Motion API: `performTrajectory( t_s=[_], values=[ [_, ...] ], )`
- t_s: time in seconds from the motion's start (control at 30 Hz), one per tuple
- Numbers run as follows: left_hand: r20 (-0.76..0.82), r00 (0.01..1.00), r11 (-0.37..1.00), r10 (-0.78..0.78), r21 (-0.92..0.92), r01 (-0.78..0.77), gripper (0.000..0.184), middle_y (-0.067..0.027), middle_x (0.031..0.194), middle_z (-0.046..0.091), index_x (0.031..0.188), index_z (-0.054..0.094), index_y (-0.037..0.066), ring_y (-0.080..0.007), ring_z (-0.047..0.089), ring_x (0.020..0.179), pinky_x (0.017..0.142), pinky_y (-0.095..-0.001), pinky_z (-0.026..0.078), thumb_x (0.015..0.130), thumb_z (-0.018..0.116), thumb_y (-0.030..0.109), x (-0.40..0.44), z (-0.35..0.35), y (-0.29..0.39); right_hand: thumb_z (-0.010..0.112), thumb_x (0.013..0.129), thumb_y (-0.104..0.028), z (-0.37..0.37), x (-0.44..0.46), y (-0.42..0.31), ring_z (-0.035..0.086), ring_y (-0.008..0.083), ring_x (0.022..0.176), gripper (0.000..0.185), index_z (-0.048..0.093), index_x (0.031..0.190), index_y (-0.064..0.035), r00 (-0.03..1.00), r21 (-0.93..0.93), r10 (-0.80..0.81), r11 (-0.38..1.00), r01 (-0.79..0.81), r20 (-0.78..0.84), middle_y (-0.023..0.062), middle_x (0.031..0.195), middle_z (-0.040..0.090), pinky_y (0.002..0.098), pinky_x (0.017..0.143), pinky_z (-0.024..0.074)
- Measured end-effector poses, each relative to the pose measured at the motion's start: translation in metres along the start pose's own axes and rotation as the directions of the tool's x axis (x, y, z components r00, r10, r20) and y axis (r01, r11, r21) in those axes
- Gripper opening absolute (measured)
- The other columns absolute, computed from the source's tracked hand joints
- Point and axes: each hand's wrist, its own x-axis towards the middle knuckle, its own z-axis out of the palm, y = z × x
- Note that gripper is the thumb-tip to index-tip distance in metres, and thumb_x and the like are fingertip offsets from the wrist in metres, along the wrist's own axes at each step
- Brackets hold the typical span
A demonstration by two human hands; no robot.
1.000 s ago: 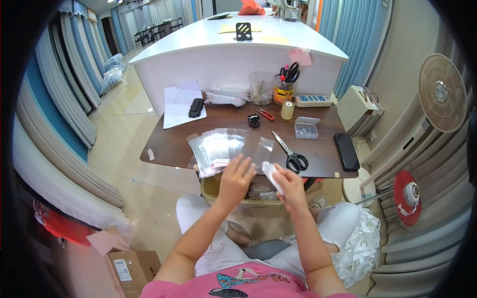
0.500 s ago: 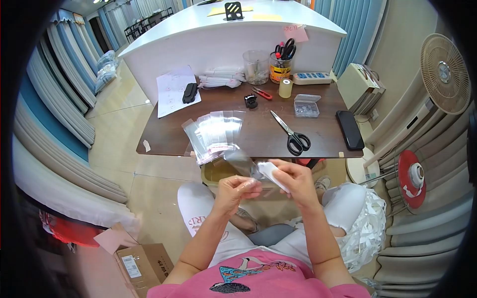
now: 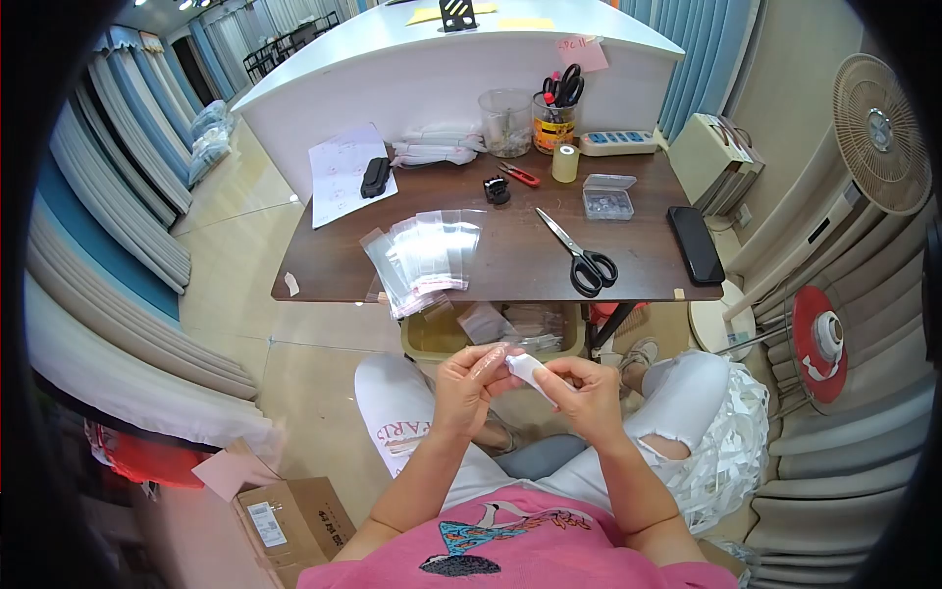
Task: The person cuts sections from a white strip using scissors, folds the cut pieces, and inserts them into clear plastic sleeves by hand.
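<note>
Right grip [image 3: 586, 396] clamps a white packet [image 3: 531, 372], left grip [image 3: 465, 391] pinches clear film [image 3: 493, 360]; slack fingertips could let either slip!

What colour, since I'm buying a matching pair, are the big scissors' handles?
The handles are black, clearest in the head view.

2 hands [image 3: 461, 393], 1 held wht item [image 3: 530, 371], 1 phone [image 3: 696, 245], 1 tape roll [image 3: 565, 164], 1 pwr strip [image 3: 617, 143]

Left hand [image 3: 473, 387] and right hand [image 3: 581, 385] together, fingers bent
</note>
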Motion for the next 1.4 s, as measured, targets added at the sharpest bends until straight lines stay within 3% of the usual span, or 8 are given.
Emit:
performTrajectory(
  t_s=[0.2, 0.27, 0.37, 0.57, 0.7, 0.77, 1.07, 1.4],
  values=[
    [-0.121, 0.985, 0.991, 0.125, -0.038, -0.13, 0.01, -0.0166, 0.085, 0.062, 0.085, 0.059, -0.003, -0.0187, 0.062, 0.075, 0.065, -0.028, 0.054, 0.08, 0.057, 0.005, 0.002, -0.004, -0.011, 0.063, 0.075, -0.013, 0.0, -0.004, -0.006, 0.052, 0.0057, 0.048, 0.013, 0.064, 0.075, -0.0001, 0.995, 0.043, 0.062, 0.997, -0.059, -0.076, 0.0017, 0.056, 0.057, 0.0202, 0.043, 0.04],
    [-0.167, 0.972, 0.985, 0.164, -0.032, -0.171, 0.01, -0.0161, 0.085, 0.062, 0.086, 0.059, -0.003, -0.0183, 0.062, 0.074, 0.065, -0.0278, 0.054, 0.08, 0.057, 0.004, 0.0, 0.001, -0.015, 0.063, 0.072, -0.006, 0.002, -0.004, -0.004, 0.054, 0.0094, 0.05, 0.007, 0.062, 0.076, 0.0003, 0.903, -0.381, -0.412, 0.859, 0.341, -0.121, 0.0053, 0.061, 0.059, 0.0202, 0.045, 0.0416],
    [-0.167, 0.946, 0.96, 0.277, 0.096, -0.264, 0.012, -0.0155, 0.086, 0.062, 0.088, 0.059, -0.004, -0.0188, 0.062, 0.074, 0.065, -0.0283, 0.054, 0.08, 0.057, 0.005, -0.007, 0.006, -0.024, 0.063, 0.069, -0.002, 0.012, -0.003, -0.008, 0.058, 0.017, 0.053, 0.008, 0.06, 0.076, -0.0005, 0.765, -0.583, -0.638, 0.654, 0.482, -0.083, 0.0098, 0.067, 0.06, 0.0246, 0.048, 0.0447],
    [-0.176, 0.957, 0.973, 0.231, 0.031, -0.23, 0.021, -0.0143, 0.09, 0.06, 0.097, 0.057, -0.004, -0.0207, 0.061, 0.079, 0.069, -0.0306, 0.053, 0.079, 0.059, 0.009, -0.009, 0.008, -0.018, 0.064, 0.068, -0.002, 0.019, -0.008, -0.006, 0.06, 0.0196, 0.06, 0.013, 0.059, 0.08, -0.0021, 0.726, -0.465, -0.685, 0.663, 0.587, -0.061, 0.0101, 0.076, 0.062, 0.0274, 0.054, 0.0471],
    [0.133, 0.991, 0.986, -0.021, -0.159, 0.042, 0.025, -0.014, 0.094, 0.059, 0.098, 0.056, -0.002, -0.0215, 0.058, 0.087, 0.077, -0.0331, 0.049, 0.079, 0.06, 0.013, -0.014, 0.004, -0.007, 0.063, 0.072, -0.005, 0.009, -0.016, -0.012, 0.058, 0.0111, 0.057, 0.008, 0.062, 0.079, -0.0007, 0.945, -0.128, -0.316, 0.944, 0.304, -0.083, 0.0059, 0.07, 0.062, 0.0237, 0.051, 0.0455],
    [0.18, 0.983, 0.988, -0.047, -0.134, 0.072, 0.025, -0.014, 0.095, 0.059, 0.098, 0.056, -0.002, -0.0217, 0.057, 0.09, 0.08, -0.0341, 0.047, 0.079, 0.06, 0.014, -0.016, 0.0, -0.012, 0.062, 0.076, -0.008, 0.006, -0.013, -0.018, 0.048, 0.0028, 0.049, 0.009, 0.063, 0.079, 0.0007, 0.989, 0.303, 0.146, 0.941, -0.15, 0.034, 0.0005, 0.063, 0.058, 0.0167, 0.042, 0.0371],
    [0.066, 0.995, 0.994, 0.08, -0.078, -0.075, 0.02, -0.013, 0.094, 0.059, 0.094, 0.057, -0.003, -0.0199, 0.058, 0.087, 0.079, -0.0321, 0.046, 0.08, 0.059, 0.011, -0.009, 0.0, -0.009, 0.062, 0.077, -0.009, 0.01, -0.003, -0.006, 0.047, 0.002, 0.048, 0.01, 0.064, 0.078, 0.0006, 0.997, 0.112, 0.07, 0.991, -0.066, -0.03, -0.0006, 0.059, 0.056, 0.0158, 0.042, 0.0365],
    [0.089, 0.992, 0.996, -0.091, 0.034, 0.088, 0.019, -0.0082, 0.09, 0.061, 0.094, 0.06, -0.003, -0.0127, 0.057, 0.082, 0.076, -0.0248, 0.045, 0.08, 0.059, 0.009, -0.017, -0.005, -0.013, 0.063, 0.075, -0.009, 0.012, 0.001, -0.003, 0.049, 0.0027, 0.05, 0.011, 0.064, 0.078, 0.001, 0.958, -0.139, -0.283, 0.952, 0.274, -0.053, -0.0004, 0.06, 0.057, 0.0172, 0.042, 0.038]
  ],
)
